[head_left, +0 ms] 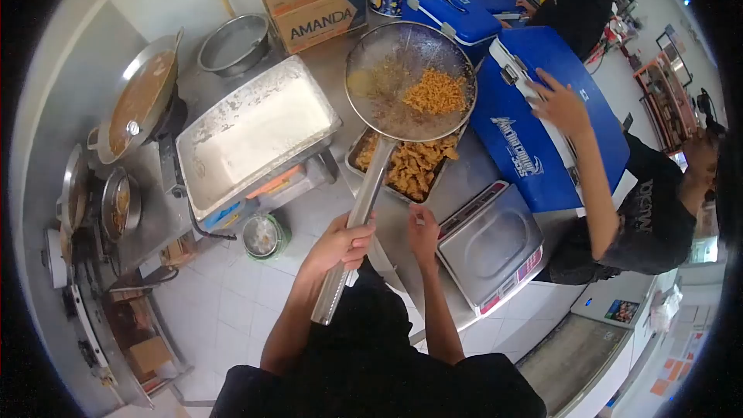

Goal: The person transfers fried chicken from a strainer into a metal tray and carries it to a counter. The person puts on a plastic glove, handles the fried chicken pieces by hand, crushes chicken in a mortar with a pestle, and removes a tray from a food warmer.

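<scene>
My left hand (337, 244) is wrapped round the long metal handle of a large round strainer (374, 87). Golden fried crumbs (437, 93) lie in the right part of its mesh. Beneath the strainer, a metal tray (357, 156) holds brown fried pieces (416, 169). To the right of the handle, my right hand (422, 231) is held apart from it near the tray's front edge, fingers partly bent and nothing visible in them. A flat scale (493, 244) lies to the right of that hand.
A floury tub (259, 133) stands left of the strainer, with a wok (145, 101) of brown liquid beyond. A co-worker's hand (559, 104) is over the large blue cooler (507, 128). Another person (576, 8) stands behind. Cardboard boxes (323, 23) are at the back.
</scene>
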A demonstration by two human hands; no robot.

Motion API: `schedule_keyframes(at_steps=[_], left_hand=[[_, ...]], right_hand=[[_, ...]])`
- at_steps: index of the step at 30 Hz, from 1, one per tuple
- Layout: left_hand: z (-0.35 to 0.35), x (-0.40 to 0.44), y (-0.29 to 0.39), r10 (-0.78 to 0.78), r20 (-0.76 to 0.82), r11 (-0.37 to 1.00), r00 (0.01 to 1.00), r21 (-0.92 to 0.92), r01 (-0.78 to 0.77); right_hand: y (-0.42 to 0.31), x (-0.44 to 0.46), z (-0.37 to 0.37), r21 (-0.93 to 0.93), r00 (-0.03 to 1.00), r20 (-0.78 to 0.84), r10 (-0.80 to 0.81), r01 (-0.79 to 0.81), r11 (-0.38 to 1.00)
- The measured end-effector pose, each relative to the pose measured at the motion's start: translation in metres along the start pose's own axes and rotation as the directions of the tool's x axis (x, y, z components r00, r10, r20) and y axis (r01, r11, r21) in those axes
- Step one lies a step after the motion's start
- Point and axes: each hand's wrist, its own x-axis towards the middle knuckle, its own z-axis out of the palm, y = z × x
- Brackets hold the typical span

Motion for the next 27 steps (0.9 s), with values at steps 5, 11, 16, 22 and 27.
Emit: schedule_keyframes(at_steps=[5,11,16,22,27], left_hand=[[-0.019,-0.057,0.010,0.070,-0.010,0.996,0.998,-0.057,-0.070],[-0.081,-0.147,0.005,0.190,-0.185,0.973,0.964,-0.095,-0.210],[-0.171,-0.240,-0.028,0.352,-0.311,0.911,0.883,-0.101,-0.399],[-0.291,-0.376,-0.082,0.366,-0.525,0.832,0.768,-0.184,-0.523],[-0.388,-0.447,-0.092,0.391,-0.730,0.791,0.560,-0.044,-0.610]], right_hand=[[-0.003,-0.028,0.005,0.025,0.999,0.013,0.037,-0.037,0.999],[-0.014,-0.076,0.017,-0.169,0.992,0.125,0.011,0.010,0.986],[-0.043,-0.118,0.070,-0.127,0.966,0.255,0.042,-0.010,0.992],[-0.083,-0.191,0.170,-0.111,0.902,0.429,-0.046,0.104,0.988],[-0.128,-0.251,0.234,-0.221,0.797,0.597,0.093,0.052,0.974]])
